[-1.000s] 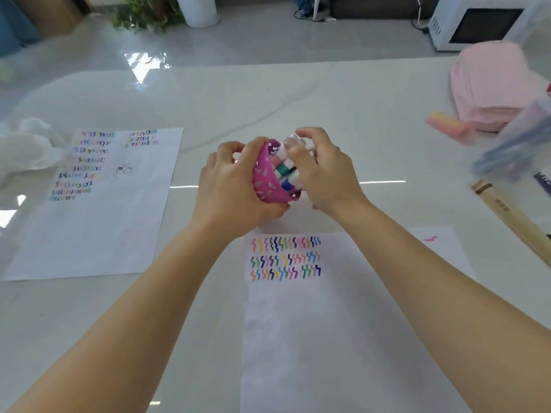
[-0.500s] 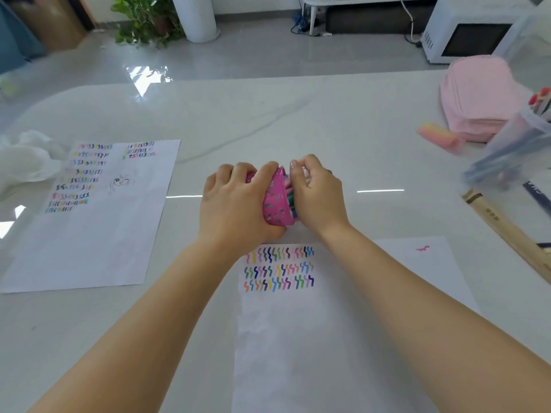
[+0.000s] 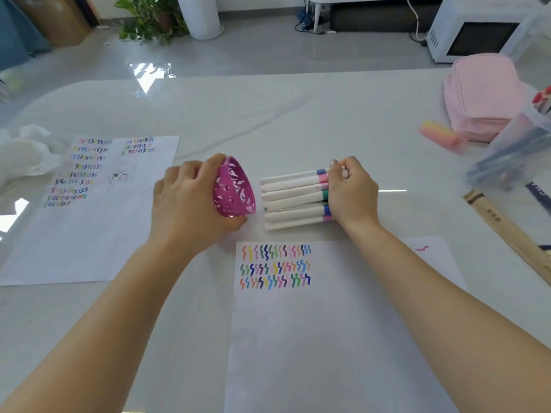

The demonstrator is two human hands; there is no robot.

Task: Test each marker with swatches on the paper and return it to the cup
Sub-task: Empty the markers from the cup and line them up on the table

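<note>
Left hand [image 3: 190, 201] fingers curl round the tipped cup [image 3: 235, 189]. Right of the cup, right hand [image 3: 353, 195] clasps the markers [image 3: 292, 192] by their capped ends. Risk: a slackened clasp lets the barrels roll apart.

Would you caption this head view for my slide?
Left hand holds the tipped pink cup; right hand grips the marker bundle.

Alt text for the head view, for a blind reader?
The right hand grips a bundle of white markers lying on the table, while the left hand holds the pink cup tipped on its side beside them. Nearer lies a paper with three rows of coloured swatches.
</note>
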